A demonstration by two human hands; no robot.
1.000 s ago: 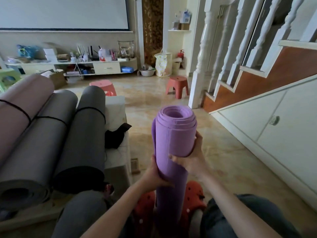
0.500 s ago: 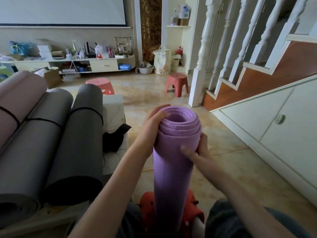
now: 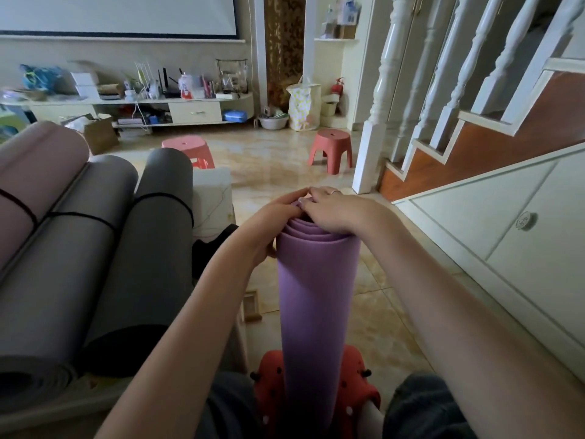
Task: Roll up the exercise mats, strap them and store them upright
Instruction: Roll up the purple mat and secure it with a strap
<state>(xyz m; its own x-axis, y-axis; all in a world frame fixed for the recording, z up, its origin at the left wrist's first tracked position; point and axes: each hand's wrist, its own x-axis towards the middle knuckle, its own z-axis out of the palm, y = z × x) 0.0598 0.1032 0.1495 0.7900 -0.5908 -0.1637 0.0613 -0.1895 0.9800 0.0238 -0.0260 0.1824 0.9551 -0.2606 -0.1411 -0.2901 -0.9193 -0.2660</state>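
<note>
A rolled purple mat (image 3: 318, 296) stands upright on the floor between my feet in red clogs (image 3: 269, 384). My left hand (image 3: 272, 220) holds the roll's top on its left side, fingers over the rim and thumb against the side. Laid flat across the top end of the roll is my right hand (image 3: 335, 210), pressing down on the layers. No strap shows on the purple mat. To the left lie three rolled mats with black straps round them: a pink one (image 3: 38, 160), a grey one (image 3: 72, 248) and a dark grey one (image 3: 152, 248).
A white block (image 3: 212, 191) with a black cloth (image 3: 209, 248) beside it sits behind the strapped mats. Two red stools (image 3: 330, 150) (image 3: 190, 147) stand on the tiled floor. Stairs with white cabinets (image 3: 506, 248) beneath run along the right. A cluttered shelf lines the far wall.
Both hands climbed from the roll's middle to its top end. The left went up first, then the right came off the side and settled over the top.
</note>
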